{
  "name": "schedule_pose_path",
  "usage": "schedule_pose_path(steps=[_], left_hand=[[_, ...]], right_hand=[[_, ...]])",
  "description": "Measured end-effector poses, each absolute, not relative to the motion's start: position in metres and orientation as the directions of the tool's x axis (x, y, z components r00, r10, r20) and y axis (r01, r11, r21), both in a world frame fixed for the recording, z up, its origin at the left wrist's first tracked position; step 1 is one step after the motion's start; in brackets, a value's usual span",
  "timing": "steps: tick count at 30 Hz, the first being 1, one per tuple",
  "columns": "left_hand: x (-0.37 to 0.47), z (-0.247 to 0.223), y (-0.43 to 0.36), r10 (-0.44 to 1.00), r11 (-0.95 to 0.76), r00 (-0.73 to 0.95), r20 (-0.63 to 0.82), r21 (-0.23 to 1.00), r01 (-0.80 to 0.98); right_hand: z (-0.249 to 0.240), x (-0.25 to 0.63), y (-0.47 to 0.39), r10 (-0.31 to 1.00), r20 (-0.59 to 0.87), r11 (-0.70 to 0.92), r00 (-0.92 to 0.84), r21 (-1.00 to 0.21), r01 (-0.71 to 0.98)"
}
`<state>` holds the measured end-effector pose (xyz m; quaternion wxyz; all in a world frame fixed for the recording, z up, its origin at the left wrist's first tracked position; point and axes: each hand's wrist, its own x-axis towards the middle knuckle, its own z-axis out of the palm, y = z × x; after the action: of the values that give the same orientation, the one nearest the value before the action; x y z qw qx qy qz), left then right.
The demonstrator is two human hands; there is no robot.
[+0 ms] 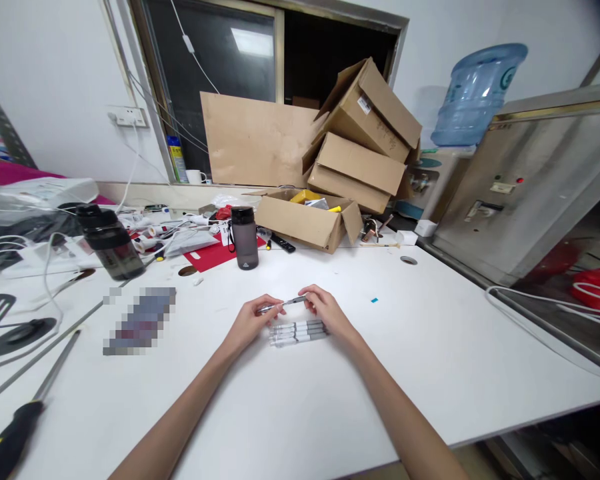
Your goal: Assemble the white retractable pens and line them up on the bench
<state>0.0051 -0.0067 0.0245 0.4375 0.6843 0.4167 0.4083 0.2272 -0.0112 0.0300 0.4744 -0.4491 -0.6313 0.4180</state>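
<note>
Between my two hands a slim pen (293, 302) is held level, just above the white table (410, 360). My left hand (258, 315) is closed around its left end, thumb and fingers pinched together. At the other end, my right hand (324, 308) grips the pen with thumb and fingertips. Several similar clear and grey pens (298, 331) lie side by side on the table right below, and my right hand partly covers their right ends. The pen's tip is too small to make out.
A dark bottle (245, 239) and an open cardboard box (305, 221) stand at the back. Left lie a second bottle (113, 241), a screwdriver (25, 420) and a blurred-out flat item (143, 320). A blue scrap (375, 300) is to the right.
</note>
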Motion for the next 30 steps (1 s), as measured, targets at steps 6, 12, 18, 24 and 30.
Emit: schedule_pose_path(steps=[6,12,18,24,30], left_hand=[[0.003,0.023,-0.005,0.914,-0.296,0.342,0.218,0.935,0.194],[0.003,0.025,-0.009,0.885,-0.383,0.359,0.296,0.902,0.201],[0.005,0.031,-0.013,0.898,-0.358,0.337,0.284,0.915,0.185],[0.005,0.026,-0.005,0.973,-0.173,0.150,0.174,0.985,-0.015],[0.006,0.025,-0.005,0.963,-0.087,0.224,0.152,0.957,-0.276]], right_hand=[[0.032,0.228,-0.011,0.962,0.215,0.237,-0.169,-0.964,0.123],[0.037,0.232,-0.014,0.962,0.192,0.220,-0.194,-0.966,0.136],[0.041,0.232,-0.016,0.966,0.176,0.195,-0.187,-0.977,0.084],[0.044,0.231,-0.021,0.895,0.088,0.137,-0.437,-0.987,0.081],[0.047,0.227,-0.028,0.781,0.109,0.249,-0.615,-0.958,0.145]])
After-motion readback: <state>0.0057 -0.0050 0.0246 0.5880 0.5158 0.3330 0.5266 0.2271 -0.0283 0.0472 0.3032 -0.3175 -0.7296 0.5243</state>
